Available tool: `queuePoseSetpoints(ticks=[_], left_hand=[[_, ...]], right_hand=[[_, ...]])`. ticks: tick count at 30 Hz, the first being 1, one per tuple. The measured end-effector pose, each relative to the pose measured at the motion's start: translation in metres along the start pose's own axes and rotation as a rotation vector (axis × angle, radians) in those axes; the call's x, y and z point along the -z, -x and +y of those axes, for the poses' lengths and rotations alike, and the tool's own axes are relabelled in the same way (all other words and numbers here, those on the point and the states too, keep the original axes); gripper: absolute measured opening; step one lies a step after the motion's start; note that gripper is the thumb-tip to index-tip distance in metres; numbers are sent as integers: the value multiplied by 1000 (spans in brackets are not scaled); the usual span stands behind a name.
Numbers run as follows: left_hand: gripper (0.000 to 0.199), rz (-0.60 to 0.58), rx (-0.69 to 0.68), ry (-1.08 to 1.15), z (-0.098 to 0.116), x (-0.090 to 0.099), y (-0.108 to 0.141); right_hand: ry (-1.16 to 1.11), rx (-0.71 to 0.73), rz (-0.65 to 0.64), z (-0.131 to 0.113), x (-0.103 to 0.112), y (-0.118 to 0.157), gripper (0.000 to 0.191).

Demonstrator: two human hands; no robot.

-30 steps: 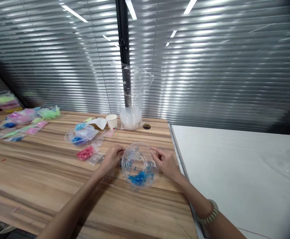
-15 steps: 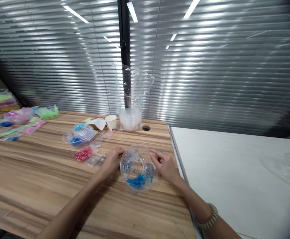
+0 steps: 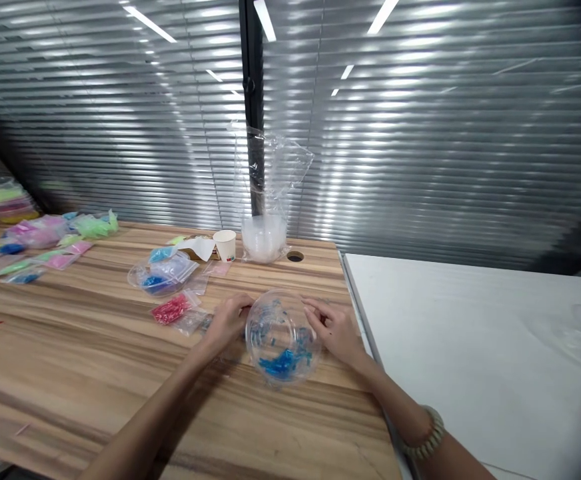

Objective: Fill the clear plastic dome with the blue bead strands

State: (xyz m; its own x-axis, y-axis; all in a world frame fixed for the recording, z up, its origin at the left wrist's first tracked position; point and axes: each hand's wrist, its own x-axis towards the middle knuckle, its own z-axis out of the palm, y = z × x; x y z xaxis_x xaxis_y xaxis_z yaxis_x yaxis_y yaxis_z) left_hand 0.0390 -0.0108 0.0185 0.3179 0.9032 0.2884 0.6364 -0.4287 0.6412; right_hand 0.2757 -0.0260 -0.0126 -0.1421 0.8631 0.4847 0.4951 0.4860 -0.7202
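Note:
A clear round plastic bowl (image 3: 256,317) is tipped toward me over the wooden table. Small blue pieces (image 3: 281,364) are heaped at its near side, and a few more cling to its wall. My left hand (image 3: 230,323) grips the bowl at its far left side, with the fingertips partly hidden behind it. On the opposite side, my right hand (image 3: 336,331) pinches the rim between thumb and fingers. Left of my left hand lies a small clear bag of red pieces (image 3: 170,309).
Behind the bowl are a white paper cup (image 3: 225,246) and a stack of clear bowls (image 3: 264,239) in a plastic bag. Another clear bowl with small bags (image 3: 165,272) sits left. Coloured packets (image 3: 63,257) lie far left. A white table (image 3: 470,347) adjoins at right.
The bowl and both hands stay nearly in place. The blue pieces have shifted a little inside the bowl, and the whole view has moved slightly.

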Motion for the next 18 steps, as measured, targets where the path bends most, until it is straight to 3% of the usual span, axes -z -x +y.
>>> queuePoseSetpoints(ticks=[8,13,18], left_hand=[[18,77,-13,81,-8,-7,1],[21,139,-18,90,-15,-13,0],[14,77,-71,132,-7,-12,5]], right_hand=[[-5,-41,16,-9,1,4,38],[20,11,73,-9,6,4,36],[17,-5,64,-9,4,4,38]])
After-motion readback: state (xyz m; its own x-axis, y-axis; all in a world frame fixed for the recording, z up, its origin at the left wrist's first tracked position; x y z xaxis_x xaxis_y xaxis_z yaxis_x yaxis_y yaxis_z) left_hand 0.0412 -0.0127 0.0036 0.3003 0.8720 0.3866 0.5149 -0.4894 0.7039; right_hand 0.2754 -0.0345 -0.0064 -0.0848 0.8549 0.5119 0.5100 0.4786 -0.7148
